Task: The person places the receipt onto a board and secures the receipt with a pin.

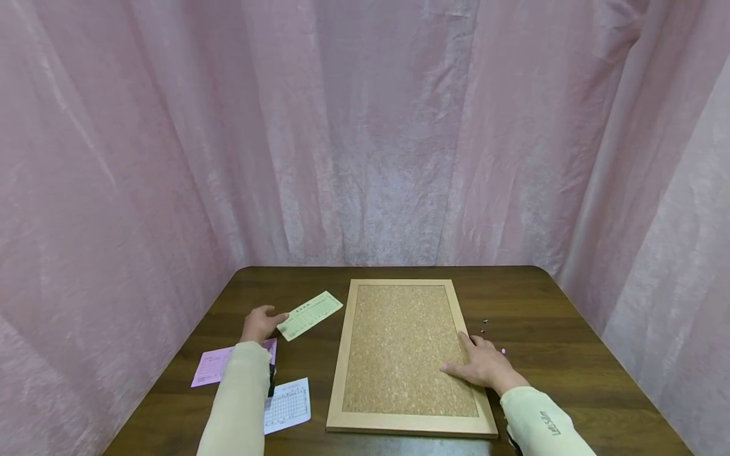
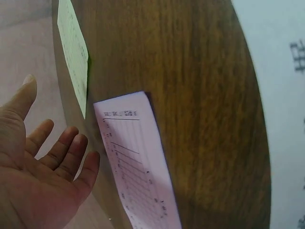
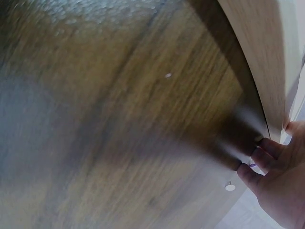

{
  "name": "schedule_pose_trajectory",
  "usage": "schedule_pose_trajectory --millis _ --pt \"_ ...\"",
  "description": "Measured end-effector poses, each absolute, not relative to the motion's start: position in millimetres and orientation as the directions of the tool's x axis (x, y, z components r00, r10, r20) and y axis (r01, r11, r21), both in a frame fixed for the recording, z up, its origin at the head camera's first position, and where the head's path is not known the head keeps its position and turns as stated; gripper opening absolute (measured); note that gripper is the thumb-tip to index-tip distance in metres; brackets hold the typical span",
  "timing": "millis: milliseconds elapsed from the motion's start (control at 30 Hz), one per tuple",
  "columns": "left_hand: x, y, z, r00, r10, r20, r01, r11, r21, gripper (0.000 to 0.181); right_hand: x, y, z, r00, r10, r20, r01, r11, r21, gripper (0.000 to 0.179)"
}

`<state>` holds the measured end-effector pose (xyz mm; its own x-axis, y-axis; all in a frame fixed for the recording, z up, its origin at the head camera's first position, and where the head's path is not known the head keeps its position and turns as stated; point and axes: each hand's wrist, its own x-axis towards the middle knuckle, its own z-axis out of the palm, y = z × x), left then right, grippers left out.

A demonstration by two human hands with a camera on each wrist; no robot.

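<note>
A framed corkboard (image 1: 399,348) lies flat on the table. My right hand (image 1: 481,364) rests on its right frame edge, thumb stretched over the cork. In the right wrist view, the fingers (image 3: 250,176) hang down outside the wooden frame (image 3: 262,52). My left hand (image 1: 262,324) is beside a pale green printed slip (image 1: 310,315), thumb right at its near-left end. The left wrist view has this hand (image 2: 45,176) with loose, spread fingers, below the green slip (image 2: 74,52). Under the left forearm lies a pink slip (image 1: 212,367), partly hidden.
A white gridded slip (image 1: 289,405) lies in front of the pink one, partly covered by the left sleeve. Right of the board are small thumbtacks, one silvery (image 1: 485,321) and one pink (image 1: 504,351). Pink curtains (image 1: 393,139) hang round the brown wooden table (image 1: 547,329).
</note>
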<state>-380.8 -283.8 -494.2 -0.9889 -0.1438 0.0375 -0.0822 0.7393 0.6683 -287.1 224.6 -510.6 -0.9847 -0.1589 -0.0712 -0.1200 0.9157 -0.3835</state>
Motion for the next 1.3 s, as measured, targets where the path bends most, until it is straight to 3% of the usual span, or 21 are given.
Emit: schedule_pose_trajectory --millis 300,633,1300 --pt "-386.1 -283.2 -501.3 -0.978 -0.209 -0.009 -0.157 0.704 0.693 0.062 -288.2 224.4 -510.9 -0.985 -0.159 -0.062 -0.125 0.919 -0.375 0.107" --pt "-379.9 -276.3 -502.3 -0.958 -0.273 -0.083 -0.23 0.565 0.792 0.062 -287.9 224.3 -508.6 -0.985 -0.156 -0.072 -0.118 0.918 -0.379 0.108" --pt "-378.3 -274.8 -522.5 -0.926 -0.378 -0.015 -0.241 0.558 0.794 0.061 -285.8 224.3 -509.2 -0.984 -0.164 -0.065 -0.128 0.917 -0.378 0.105"
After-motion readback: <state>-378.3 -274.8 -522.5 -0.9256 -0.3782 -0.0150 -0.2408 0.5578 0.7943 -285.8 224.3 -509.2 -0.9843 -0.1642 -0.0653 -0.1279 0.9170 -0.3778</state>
